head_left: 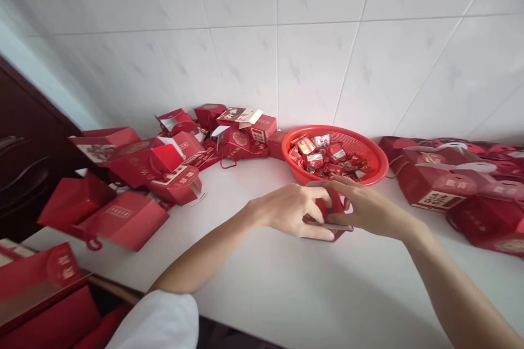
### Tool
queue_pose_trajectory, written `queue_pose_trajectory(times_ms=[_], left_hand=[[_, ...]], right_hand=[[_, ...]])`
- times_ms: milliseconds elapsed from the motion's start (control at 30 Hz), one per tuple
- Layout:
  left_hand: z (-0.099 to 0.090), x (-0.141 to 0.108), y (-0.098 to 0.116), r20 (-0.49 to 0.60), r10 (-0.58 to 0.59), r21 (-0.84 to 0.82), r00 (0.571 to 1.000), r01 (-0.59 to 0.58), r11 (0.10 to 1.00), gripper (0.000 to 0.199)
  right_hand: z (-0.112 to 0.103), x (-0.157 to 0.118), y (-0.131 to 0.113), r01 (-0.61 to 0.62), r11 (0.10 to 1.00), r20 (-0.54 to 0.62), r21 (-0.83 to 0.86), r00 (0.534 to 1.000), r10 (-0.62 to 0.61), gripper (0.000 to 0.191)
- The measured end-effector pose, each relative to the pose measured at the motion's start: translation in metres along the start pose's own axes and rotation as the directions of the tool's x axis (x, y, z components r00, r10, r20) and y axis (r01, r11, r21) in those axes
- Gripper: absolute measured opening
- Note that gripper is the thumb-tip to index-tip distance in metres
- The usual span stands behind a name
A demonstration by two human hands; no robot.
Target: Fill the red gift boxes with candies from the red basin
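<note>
A small red paper candy box [336,206] stands on the white table, just in front of the red plastic basket [379,161]. My left hand [292,208] grips it from the left, its fingers curled over the top and side. From the right, my right hand [366,206] holds the box's upper edge, fingers bent toward the left hand. Part of a flap edge shows between the hands. Most of the box is hidden behind my fingers. Red-wrapped candies [327,155] lie heaped in the basket.
Several red boxes [123,218], some with open flaps, are piled at the left and along the wall. Rows of boxes with handle tops [438,180] stand at the right. More red boxes [39,275] sit low at the left. A tiled wall [245,65] bounds the white table [254,278].
</note>
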State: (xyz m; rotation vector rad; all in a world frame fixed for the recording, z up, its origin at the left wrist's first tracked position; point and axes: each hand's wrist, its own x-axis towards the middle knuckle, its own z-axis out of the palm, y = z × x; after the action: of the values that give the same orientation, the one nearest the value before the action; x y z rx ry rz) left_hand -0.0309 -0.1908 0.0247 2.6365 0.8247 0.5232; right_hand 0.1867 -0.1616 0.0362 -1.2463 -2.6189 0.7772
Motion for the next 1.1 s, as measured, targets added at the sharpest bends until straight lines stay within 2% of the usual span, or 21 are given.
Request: queue_pose_trajectory(times_ms=[67,133,233,367,500,633,700,800,967,1000,1100], left_hand=[[0.000,0.002,0.004,0.061,-0.058,-0.064,0.996,0.062,0.996,0.042],[0.002,0.005,0.007,0.083,-0.088,-0.073,0.993,0.094,0.993,0.046],[0.007,0.009,0.009,0.072,-0.086,-0.029,0.994,0.088,0.996,0.033],[0.011,0.011,0.007,0.120,-0.059,0.029,0.991,0.056,0.998,0.024],[-0.001,0.006,0.007,0.090,-0.179,0.116,0.980,0.168,0.979,0.021],[-0.024,-0.004,0.004,0.035,-0.250,0.116,0.967,0.245,0.963,0.020],[-0.034,-0.009,0.001,0.034,-0.312,0.074,0.950,0.308,0.948,0.021],[-0.042,-0.016,-0.003,0.058,-0.427,0.053,0.902,0.424,0.904,0.024],[-0.041,-0.018,-0.002,0.129,-0.522,0.148,0.843,0.504,0.851,0.019],[-0.040,-0.018,-0.001,0.149,-0.529,0.138,0.835,0.512,0.848,0.027],[-0.037,-0.018,0.001,0.203,-0.547,0.089,0.812,0.541,0.836,0.070]], right_hand=[[0.001,-0.002,-0.004,-0.008,0.999,0.015,-0.054,1.000,0.009,0.044],[0.002,-0.004,-0.005,0.018,0.996,0.008,-0.087,1.000,-0.017,0.035],[0.004,-0.007,0.000,0.046,0.994,-0.021,-0.097,0.999,-0.048,0.028],[0.005,-0.010,0.009,0.076,0.993,-0.061,-0.088,0.995,-0.082,0.038],[0.002,-0.013,0.010,0.106,0.990,-0.097,-0.093,0.989,-0.115,0.040],[-0.003,-0.016,0.003,0.000,0.985,-0.106,-0.175,0.994,-0.019,0.027],[-0.004,-0.016,0.000,-0.053,0.977,-0.099,-0.206,0.995,0.033,0.021],[-0.002,-0.016,-0.004,-0.093,0.970,-0.097,-0.224,0.993,0.073,0.027],[0.002,-0.015,-0.010,-0.097,0.965,-0.084,-0.242,0.993,0.079,0.034],[0.003,-0.016,-0.011,-0.102,0.966,-0.072,-0.239,0.994,0.088,0.037],[0.006,-0.017,-0.015,-0.114,0.966,-0.037,-0.233,0.993,0.108,0.047]])
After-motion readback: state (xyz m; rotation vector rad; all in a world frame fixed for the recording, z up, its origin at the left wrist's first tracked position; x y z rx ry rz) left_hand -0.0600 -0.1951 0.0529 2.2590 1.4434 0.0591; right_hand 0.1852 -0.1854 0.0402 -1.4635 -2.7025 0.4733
